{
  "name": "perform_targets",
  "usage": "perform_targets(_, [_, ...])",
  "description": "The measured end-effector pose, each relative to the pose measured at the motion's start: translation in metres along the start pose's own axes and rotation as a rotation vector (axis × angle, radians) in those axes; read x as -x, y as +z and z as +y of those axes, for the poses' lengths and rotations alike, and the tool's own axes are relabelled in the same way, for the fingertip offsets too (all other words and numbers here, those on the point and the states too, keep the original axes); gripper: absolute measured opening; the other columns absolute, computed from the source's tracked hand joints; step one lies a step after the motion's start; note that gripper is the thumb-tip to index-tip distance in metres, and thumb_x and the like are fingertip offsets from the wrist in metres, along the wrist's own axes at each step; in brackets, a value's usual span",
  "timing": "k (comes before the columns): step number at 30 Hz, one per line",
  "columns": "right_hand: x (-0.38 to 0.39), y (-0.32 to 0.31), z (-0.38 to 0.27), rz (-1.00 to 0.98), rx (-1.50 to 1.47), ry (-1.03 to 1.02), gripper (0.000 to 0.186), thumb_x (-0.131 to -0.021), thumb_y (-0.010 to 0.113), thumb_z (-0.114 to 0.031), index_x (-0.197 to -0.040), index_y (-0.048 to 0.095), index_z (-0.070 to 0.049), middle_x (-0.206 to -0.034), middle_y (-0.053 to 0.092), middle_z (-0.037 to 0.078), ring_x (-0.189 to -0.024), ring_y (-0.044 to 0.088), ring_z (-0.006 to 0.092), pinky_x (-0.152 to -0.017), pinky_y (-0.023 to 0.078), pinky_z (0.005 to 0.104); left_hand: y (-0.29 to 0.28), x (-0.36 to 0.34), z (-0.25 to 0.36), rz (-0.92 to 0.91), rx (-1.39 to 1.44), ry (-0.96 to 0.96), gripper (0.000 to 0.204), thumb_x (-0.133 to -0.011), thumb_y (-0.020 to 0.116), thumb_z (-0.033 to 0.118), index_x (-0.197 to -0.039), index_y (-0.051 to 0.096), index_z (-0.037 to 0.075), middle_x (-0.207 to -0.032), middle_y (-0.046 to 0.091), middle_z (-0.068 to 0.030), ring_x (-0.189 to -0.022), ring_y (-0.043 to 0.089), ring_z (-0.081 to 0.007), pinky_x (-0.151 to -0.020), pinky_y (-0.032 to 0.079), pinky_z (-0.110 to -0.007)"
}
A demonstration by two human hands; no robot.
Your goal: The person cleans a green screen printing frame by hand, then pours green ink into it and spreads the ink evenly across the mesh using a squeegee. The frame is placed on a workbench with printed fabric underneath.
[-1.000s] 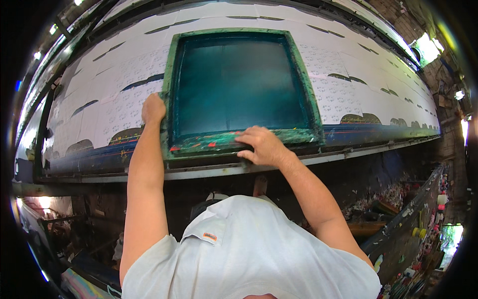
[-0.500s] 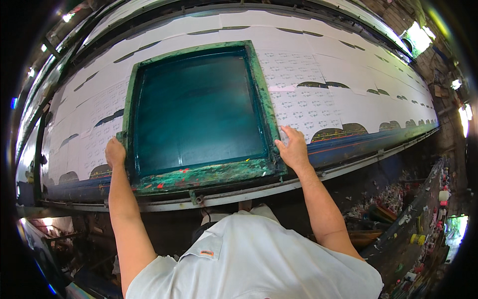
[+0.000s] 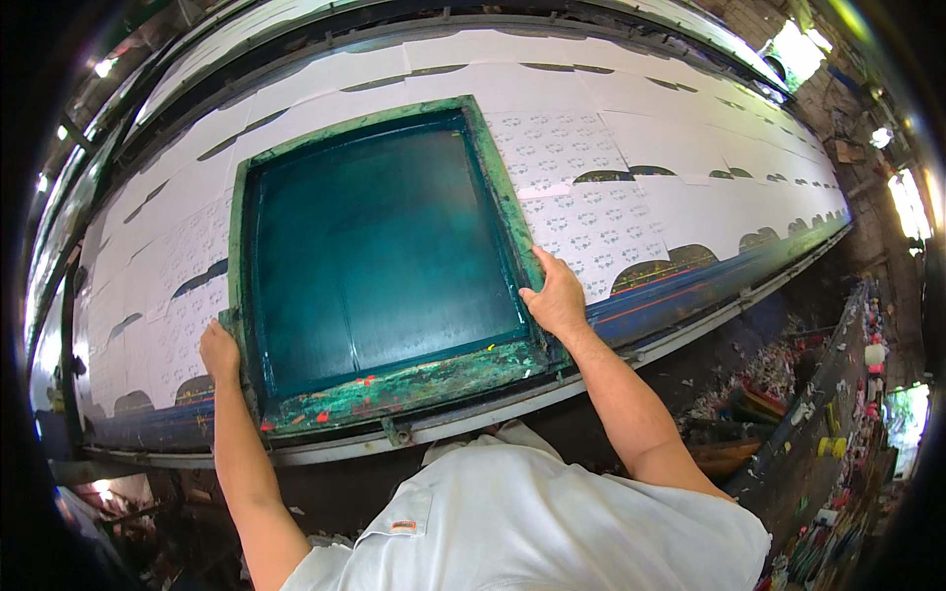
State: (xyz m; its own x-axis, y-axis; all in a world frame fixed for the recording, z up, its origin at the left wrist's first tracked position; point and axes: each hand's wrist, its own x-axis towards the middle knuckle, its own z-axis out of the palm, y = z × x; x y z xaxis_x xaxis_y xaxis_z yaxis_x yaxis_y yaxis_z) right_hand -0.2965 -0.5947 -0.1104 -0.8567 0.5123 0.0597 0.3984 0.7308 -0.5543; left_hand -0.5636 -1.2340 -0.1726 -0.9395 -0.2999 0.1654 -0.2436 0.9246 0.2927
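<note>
A green-painted screen-printing frame (image 3: 424, 372), flecked with red and yellow paint, lies on a long table covered with white paper sheets (image 3: 680, 148). Dark teal mesh (image 3: 379, 251) fills the frame. My left hand (image 3: 220, 351) grips the frame's left side near its front corner, fingers curled at the edge. On the opposite side, my right hand (image 3: 557, 295) holds the right edge, thumb toward the frame and fingers along it. Small green patterns (image 3: 581, 231) show on the sheets to the right of the frame. What lies beneath the frame is hidden.
A metal rail (image 3: 631, 379) with a small bolt fitting (image 3: 397, 430) runs along the table's near edge. Shredded scraps (image 3: 744, 379) lie below at right, beside a sloping board (image 3: 803, 419) with a yellow spool (image 3: 833, 447). Dark beams (image 3: 108, 197) stand at left.
My view has shifted and tilted, so frame and hands sit lower and farther left in the picture. Both hands stay on the frame, which shows no clear movement against the table.
</note>
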Motion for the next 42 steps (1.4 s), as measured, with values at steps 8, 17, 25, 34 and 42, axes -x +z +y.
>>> perform_targets(8, [-0.002,-0.006,0.001,0.073,-0.049,-0.071,0.051,-0.081,0.089,-0.014,-0.13,0.081,-0.017,-0.118,0.074,0.017,-0.117,0.072,0.0417,-0.102,0.06,0.0508,0.002,-0.004,-0.002,-0.126,0.139,-0.01,0.076,-0.118,0.049,0.06,-0.122,0.081,-0.009,-0.116,0.081,-0.0332,-0.11,0.077,-0.0502,-0.099,0.056,-0.058])
perform_targets(17, [-0.027,-0.064,0.016,0.09,-0.046,-0.16,0.038,-0.079,0.088,-0.017,-0.116,0.085,-0.018,-0.112,0.073,0.019,-0.108,0.074,0.0417,-0.093,0.062,0.0525,-0.074,0.03,0.087,-0.427,0.905,-0.289,0.074,-0.112,0.062,0.067,-0.114,0.085,-0.003,-0.1,0.082,-0.0119,-0.084,0.077,-0.0225,-0.08,0.062,-0.041])
perform_targets(25, [-0.083,-0.158,0.133,0.114,-0.084,-0.158,0.03,-0.08,0.088,-0.02,-0.11,0.086,-0.019,-0.108,0.074,0.017,-0.105,0.076,0.0408,-0.093,0.063,0.0518,-0.076,0.09,0.225,-0.474,1.098,-0.245,0.071,-0.109,0.064,0.07,-0.122,0.083,0.003,-0.105,0.083,-0.0106,-0.088,0.079,-0.0237,-0.085,0.064,-0.039])
perform_targets(34, [-0.166,-0.288,0.363,0.171,-0.101,-0.095,0.029,-0.078,0.087,-0.015,-0.107,0.087,-0.017,-0.113,0.077,0.017,-0.111,0.075,0.0404,-0.098,0.061,0.0497,-0.03,0.219,0.45,-0.581,1.172,-0.321,0.066,-0.106,0.068,0.07,-0.112,0.083,0.006,-0.094,0.081,-0.0081,-0.075,0.075,-0.0218,-0.071,0.061,-0.038])
perform_targets(42, [-0.213,-0.37,0.557,0.178,-0.023,0.059,0.03,-0.077,0.089,-0.011,-0.106,0.086,-0.016,-0.117,0.079,0.013,-0.111,0.076,0.0359,-0.098,0.061,0.0472,0.019,0.365,0.64,-0.455,1.213,-0.33,0.051,-0.111,0.072,0.05,-0.114,0.082,0.001,-0.097,0.081,-0.0111,-0.078,0.077,-0.0245,-0.074,0.064,-0.042])
